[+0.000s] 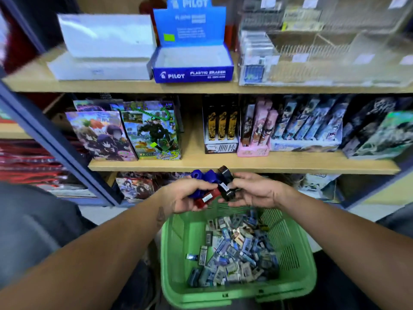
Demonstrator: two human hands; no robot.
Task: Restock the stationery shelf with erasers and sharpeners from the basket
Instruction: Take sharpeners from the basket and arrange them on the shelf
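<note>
Green slatted plastic, the rectangular basket (178, 253) sits near the person, low in the middle of the view, its floor heaped on the right with small wrapped erasers (232, 253) in blue, white and grey sleeves. Both forearms reach forward over it and the hands meet just above its far rim. The left hand (190, 195), wrist bent inward, curls its fingers round a cluster of dark blue plastic sharpeners (204, 175) and one red sharpener (204, 200) with a white label. The right hand (252, 191), palm turned left, pinches a black sharpener (225, 182) with a barcode sticker, which touches the blue cluster.

Beyond the hands stands a pale wooden shelf unit (245, 163). On its top board, far and centre, an open blue cardboard Pilot "Plastic Eraser" display box (192, 74) stands with its lid folded up; a white box (100, 68) lies just left of it, and a clear acrylic divider rack (324, 59) is to the right. The middle board carries illustrated boxes (125, 133) on the left and upright printed packs (290, 124) on the right.
</note>
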